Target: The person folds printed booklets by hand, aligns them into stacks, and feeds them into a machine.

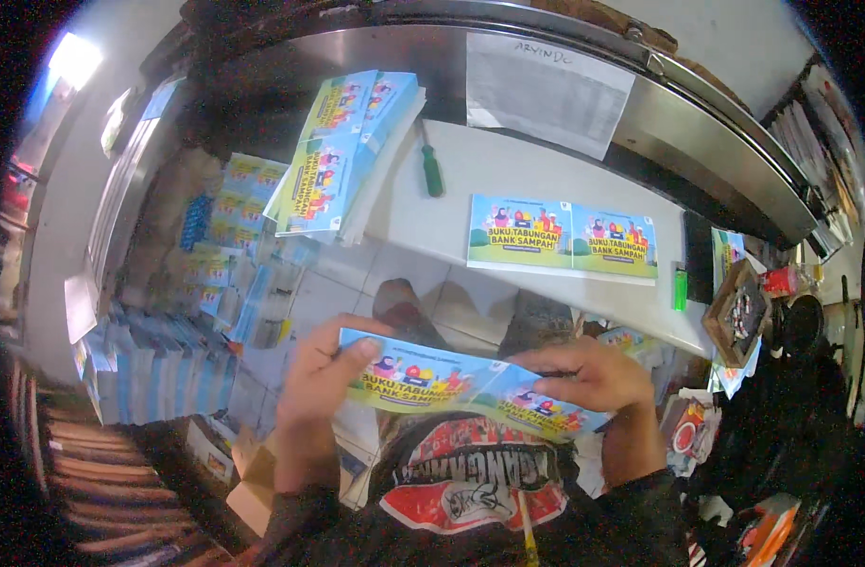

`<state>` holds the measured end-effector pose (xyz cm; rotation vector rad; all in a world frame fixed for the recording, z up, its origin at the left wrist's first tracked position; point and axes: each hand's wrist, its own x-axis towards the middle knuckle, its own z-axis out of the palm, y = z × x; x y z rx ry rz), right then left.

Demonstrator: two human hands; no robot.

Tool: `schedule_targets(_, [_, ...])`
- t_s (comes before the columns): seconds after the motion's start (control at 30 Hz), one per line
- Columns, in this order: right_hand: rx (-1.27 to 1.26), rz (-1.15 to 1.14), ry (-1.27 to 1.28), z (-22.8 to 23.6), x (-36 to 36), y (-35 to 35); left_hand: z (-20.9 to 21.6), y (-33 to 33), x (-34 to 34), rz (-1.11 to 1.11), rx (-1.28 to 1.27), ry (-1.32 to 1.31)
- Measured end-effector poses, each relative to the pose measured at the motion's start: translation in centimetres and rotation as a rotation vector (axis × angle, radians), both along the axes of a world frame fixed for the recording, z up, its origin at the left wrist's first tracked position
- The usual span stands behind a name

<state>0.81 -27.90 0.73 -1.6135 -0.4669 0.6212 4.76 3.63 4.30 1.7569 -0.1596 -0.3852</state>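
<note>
Above my lap, a wide two-panel printed booklet cover [423, 373] in light blue and yellow-green is stretched between my hands. My left hand [314, 373] pinches its left end, the thumb on the printed face. At the right end my right hand [598, 378] grips the upper edge, its fingers lying across the print. The strip bends a little in the middle. Ahead on the white tabletop lies a matching pair of covers [562, 236], possibly a thin stack. A tall stack of the same printed booklets [333, 161] stands farther left, fanned slightly.
Between the stacks lies a green-handled screwdriver [432, 170]. A green lighter [680, 288] and a hexagonal wooden tray [737, 314] sit at the right end. Behind runs a metal bar [413, 57] with a paper sheet [549, 90]. Bundled booklets [158, 373] fill the lower left.
</note>
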Motion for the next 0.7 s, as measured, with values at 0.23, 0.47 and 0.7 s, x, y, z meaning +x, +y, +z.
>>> schedule_targets(0.23, [0.015, 0.116, -0.122, -0.3, -0.7, -0.8, -1.1, 2.2, 1.2, -0.035, -0.141, 0.124])
schedule_targets(0.47, [-0.235, 0.003, -0.127, -0.6, -0.1, -1.1, -4.1, 3.7, 0.8, 0.044, -0.124, -0.02])
schedule_targets(0.7, [-0.297, -0.306, 0.043, -0.7, -0.1, -3.5, -6.6, 4.8, 1.2, 0.285, -0.212, -0.022])
